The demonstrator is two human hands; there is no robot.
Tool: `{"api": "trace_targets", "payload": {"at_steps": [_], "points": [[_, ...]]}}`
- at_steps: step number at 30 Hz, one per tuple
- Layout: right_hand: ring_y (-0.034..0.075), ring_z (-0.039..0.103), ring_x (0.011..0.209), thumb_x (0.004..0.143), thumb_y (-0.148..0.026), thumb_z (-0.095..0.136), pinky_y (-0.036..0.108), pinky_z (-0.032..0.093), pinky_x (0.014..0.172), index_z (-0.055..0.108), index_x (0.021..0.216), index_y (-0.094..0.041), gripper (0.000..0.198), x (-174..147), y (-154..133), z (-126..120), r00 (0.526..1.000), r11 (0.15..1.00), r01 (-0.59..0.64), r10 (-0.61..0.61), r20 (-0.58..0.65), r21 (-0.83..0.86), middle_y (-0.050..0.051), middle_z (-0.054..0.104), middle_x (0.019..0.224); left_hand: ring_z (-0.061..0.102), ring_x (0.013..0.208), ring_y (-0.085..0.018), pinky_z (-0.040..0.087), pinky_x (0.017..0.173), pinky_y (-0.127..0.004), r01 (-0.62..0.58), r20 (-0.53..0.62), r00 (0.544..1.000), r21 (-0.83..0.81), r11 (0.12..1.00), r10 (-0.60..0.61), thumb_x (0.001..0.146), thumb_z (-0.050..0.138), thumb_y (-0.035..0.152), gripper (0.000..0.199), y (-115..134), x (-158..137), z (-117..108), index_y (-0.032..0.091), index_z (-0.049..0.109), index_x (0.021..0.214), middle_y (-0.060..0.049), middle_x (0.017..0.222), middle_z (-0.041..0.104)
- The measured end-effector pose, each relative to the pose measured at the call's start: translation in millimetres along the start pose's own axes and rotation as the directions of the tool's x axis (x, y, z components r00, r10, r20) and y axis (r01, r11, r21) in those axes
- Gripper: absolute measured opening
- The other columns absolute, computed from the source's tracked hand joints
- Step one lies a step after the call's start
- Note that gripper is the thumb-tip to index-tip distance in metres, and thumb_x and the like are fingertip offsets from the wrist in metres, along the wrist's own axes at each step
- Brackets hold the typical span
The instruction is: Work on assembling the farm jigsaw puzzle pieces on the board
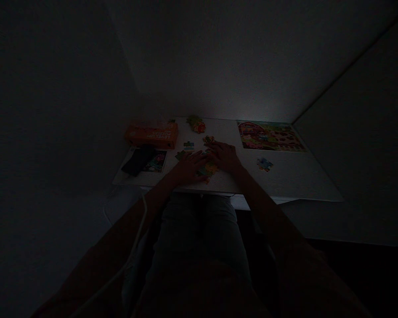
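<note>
Dim light falls on a white table (295,176) where your two hands meet over a small cluster of jigsaw pieces (208,169) near the front edge. Your left hand (189,170) lies flat and palm down on the pieces, fingers spread and gripping nothing. Your right hand (226,156) rests just beside it, fingers curled toward the cluster; whether it pinches a piece cannot be told in this gloom.

More loose pieces sit just beyond your fingertips, one bluish piece (189,145) toward the orange box (152,135) and a single stray piece (264,164) well apart on the right. A finished picture board (270,136) lies at the far right, a bright heap of pieces (197,124) at the far edge, and a dark object (138,160) rests over a printed sheet (156,161) on the left.

Risk, as judged from here: the cluster lies close to the table's front edge, above your knees, so a sideways sweep of either palm could push pieces off and into the dark below. Poor light could also lead you to misjudge colours and force a wrong fit.
</note>
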State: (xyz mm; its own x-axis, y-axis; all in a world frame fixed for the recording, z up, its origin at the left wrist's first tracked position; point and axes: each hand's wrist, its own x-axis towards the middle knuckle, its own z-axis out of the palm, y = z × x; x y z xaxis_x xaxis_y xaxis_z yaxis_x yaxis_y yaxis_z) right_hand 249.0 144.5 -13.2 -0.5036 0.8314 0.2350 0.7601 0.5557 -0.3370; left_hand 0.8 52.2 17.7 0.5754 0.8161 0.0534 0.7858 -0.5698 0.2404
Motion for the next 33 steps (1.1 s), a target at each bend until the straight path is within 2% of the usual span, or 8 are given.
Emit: {"api": "trace_targets", "payload": {"at_steps": [5,9,16,19,21,25,30,33], "points": [[0.036,0.046,0.169,0.12,-0.057,0.05,0.066,0.028,0.14,0.07,0.158,-0.035,0.048,0.0,-3.9,0.4,0.993,0.993,-0.114,0.113,-0.036,-0.013,0.009,0.06,0.177,0.036,0.177,-0.033,0.022,0.147,-0.053,0.019,-0.049,0.999,0.016,1.0,-0.018,0.114,0.062,0.064,0.082,6.8,2.3,4.0,0.023,0.048,0.183,-0.015,0.188,0.041],[0.034,0.044,0.17,0.119,-0.059,0.05,0.063,0.027,0.141,0.069,0.157,-0.034,0.049,-1.7,-6.9,-2.1,0.98,0.982,-0.185,0.182,-0.075,-0.03,0.01,0.055,0.181,0.033,0.178,-0.04,0.024,0.145,-0.063,0.107,-0.093,0.99,0.012,0.994,-0.106,0.109,0.066,0.072,0.084,14.8,1.4,7.7,0.03,0.053,0.181,-0.014,0.186,0.044],[0.032,0.049,0.166,0.116,-0.049,0.057,0.058,0.033,0.139,0.07,0.162,-0.038,0.049,-9.5,-4.6,-12.6,0.997,0.998,-0.052,0.054,0.049,-0.03,0.006,0.064,0.174,0.027,0.178,-0.048,0.018,0.146,-0.071,0.24,-0.151,0.961,0.034,0.97,-0.233,0.104,0.062,0.087,0.102,16.8,-3.1,13.2,0.022,0.052,0.181,-0.02,0.185,0.042],[0.035,0.044,0.171,0.113,-0.052,0.063,0.062,0.03,0.139,0.066,0.166,-0.037,0.056,-17.8,0.8,-13.8,0.996,0.998,-0.018,0.023,0.082,-0.061,0.006,0.057,0.18,0.03,0.176,-0.049,0.02,0.144,-0.072,0.254,-0.157,0.957,0.052,0.966,-0.243,0.104,0.062,0.089,0.099,16.0,-3.8,14.9,0.027,0.053,0.181,-0.019,0.185,0.042],[0.037,0.04,0.173,0.11,-0.054,0.068,0.065,0.03,0.14,0.066,0.166,-0.04,0.058,-24.1,4.3,-14.6,0.996,0.997,-0.02,0.026,0.086,-0.068,0.005,0.053,0.183,0.029,0.176,-0.05,0.021,0.144,-0.073,0.248,-0.156,0.959,0.056,0.967,-0.237,0.103,0.061,0.091,0.098,15.6,-3.8,15.3,0.031,0.055,0.18,-0.017,0.186,0.042],[0.037,0.042,0.173,0.106,-0.053,0.075,0.067,0.032,0.14,0.07,0.158,-0.048,0.052,-35.0,9.0,-16.6,0.996,0.997,-0.06,0.063,0.067,-0.049,0.001,0.057,0.18,0.027,0.177,-0.051,0.02,0.144,-0.073,0.271,-0.161,0.952,0.048,0.961,-0.26,0.101,0.059,0.095,0.106,15.6,-4.0,14.7,0.025,0.054,0.181,-0.02,0.185,0.043],[0.033,0.041,0.173,0.108,-0.056,0.072,0.058,0.03,0.143,0.071,0.156,-0.037,0.052,-37.6,8.7,-18.1,0.996,0.994,-0.06,0.065,0.053,-0.086,0.007,0.052,0.184,0.03,0.174,-0.055,0.023,0.141,-0.077,0.294,-0.179,0.942,0.029,0.955,-0.284,0.099,0.061,0.097,0.108,15.2,-3.7,14.6,0.023,0.058,0.178,-0.024,0.183,0.043],[0.033,0.046,0.17,0.112,-0.054,0.061,0.058,0.033,0.14,0.065,0.164,-0.035,0.055,-27.3,4.5,-20.1,0.996,0.995,-0.076,0.079,0.049,-0.072,0.008,0.057,0.18,0.032,0.175,-0.051,0.025,0.139,-0.079,0.279,-0.163,0.949,0.029,0.96,-0.271,0.101,0.061,0.093,0.107,14.6,-3.0,15.4,0.02,0.055,0.179,-0.025,0.185,0.041]]}}
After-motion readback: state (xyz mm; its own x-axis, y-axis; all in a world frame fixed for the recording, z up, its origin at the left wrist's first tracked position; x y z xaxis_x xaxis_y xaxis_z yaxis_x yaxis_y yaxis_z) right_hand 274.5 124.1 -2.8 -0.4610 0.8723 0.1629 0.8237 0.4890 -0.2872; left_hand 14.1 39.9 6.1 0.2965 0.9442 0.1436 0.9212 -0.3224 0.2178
